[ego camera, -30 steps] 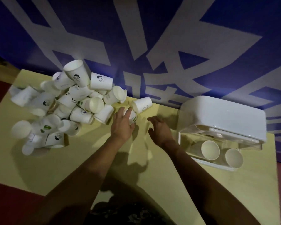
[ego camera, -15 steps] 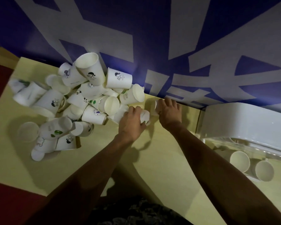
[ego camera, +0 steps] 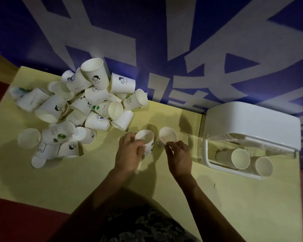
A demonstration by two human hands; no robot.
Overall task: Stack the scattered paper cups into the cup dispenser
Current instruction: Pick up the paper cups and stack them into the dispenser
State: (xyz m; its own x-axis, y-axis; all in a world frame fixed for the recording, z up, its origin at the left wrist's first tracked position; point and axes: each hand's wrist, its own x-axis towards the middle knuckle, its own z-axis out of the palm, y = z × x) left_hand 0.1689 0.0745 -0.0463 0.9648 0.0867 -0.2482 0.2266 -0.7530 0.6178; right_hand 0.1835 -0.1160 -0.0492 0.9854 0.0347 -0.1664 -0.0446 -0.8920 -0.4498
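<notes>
1. The left hand is gripping a white paper cup with a green print, fingers and thumb curling round its side; the cup is sitting mouth-up, slightly tilted, on the yellow table.
2. The right hand is pinching the near rim of a second white paper cup with curled fingertips; this cup is also standing mouth-up, just beside the first one, and whether the two are touching is unclear.
3. Both held cups are sitting between the cup pile and the dispenser, near the middle of the table.
4. A pile of scattered paper cups is lying at the table's left-rear area, most on their sides or leaning, several printed with small cartoon logos; a few are lying apart at the pile's near-left edge.
5. The cup dispenser, white top with a clear lower box, is sitting at the table's right side against the wall.
6. Two stacks of cups are lying inside the clear box side by side, mouths facing the camera.
7. A blue wall with large white characters is standing behind the table.
8. Patterned dark clothing is showing at the bottom edge.
</notes>
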